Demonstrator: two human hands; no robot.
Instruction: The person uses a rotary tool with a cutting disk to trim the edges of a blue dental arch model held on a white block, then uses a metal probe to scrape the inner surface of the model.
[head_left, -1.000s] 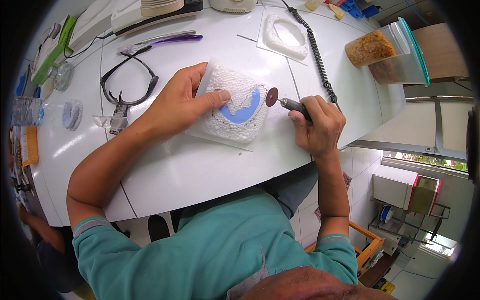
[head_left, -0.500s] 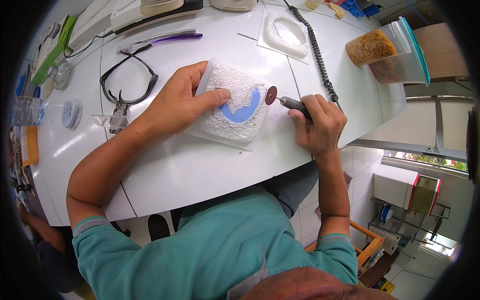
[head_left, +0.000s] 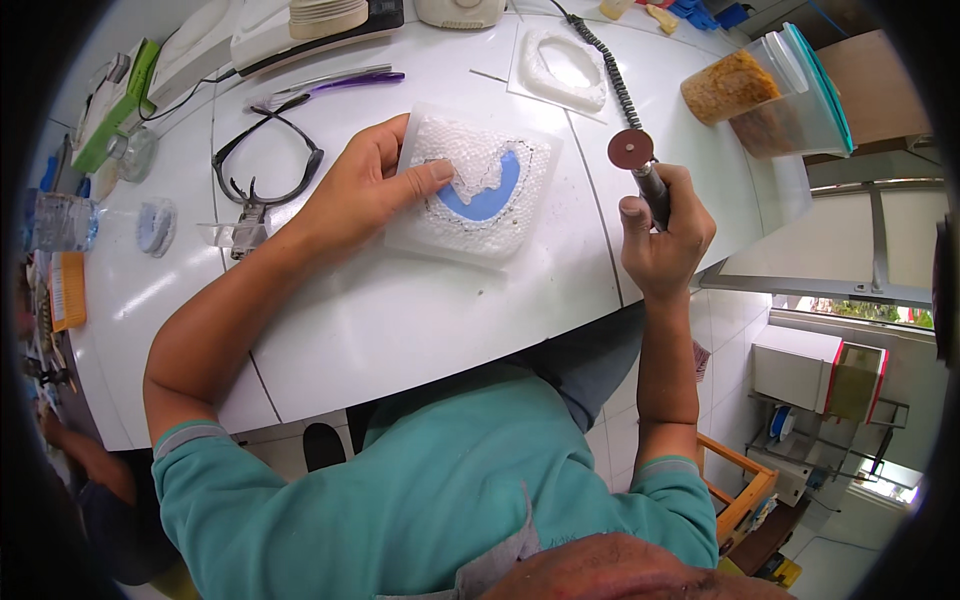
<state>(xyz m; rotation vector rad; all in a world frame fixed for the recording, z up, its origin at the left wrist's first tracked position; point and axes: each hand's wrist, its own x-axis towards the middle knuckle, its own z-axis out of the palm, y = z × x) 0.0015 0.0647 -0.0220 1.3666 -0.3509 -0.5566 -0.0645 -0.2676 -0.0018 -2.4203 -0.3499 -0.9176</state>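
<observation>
Grip of left hand (head_left: pixel 360 200) clamps white pebbled square slab (head_left: pixel 478 172); right hand (head_left: pixel 673 235) clamps dark cylindrical handpiece (head_left: pixel 652 190). Keep round brown disc (head_left: pixel 630 150) clear of left thumb (head_left: pixel 422 181).

Left arm (head_left: pixel 240 285) bent, left hand (head_left: pixel 362 198) with thumb (head_left: pixel 425 179) extended right — right hand (head_left: pixel 670 238) curled, right forearm (head_left: pixel 667 365) pointing far.

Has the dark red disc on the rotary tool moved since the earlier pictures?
Yes, to the right: the dark red disc appeared left of the dark tabletop seam before, and now shows on that seam's right side.
</observation>
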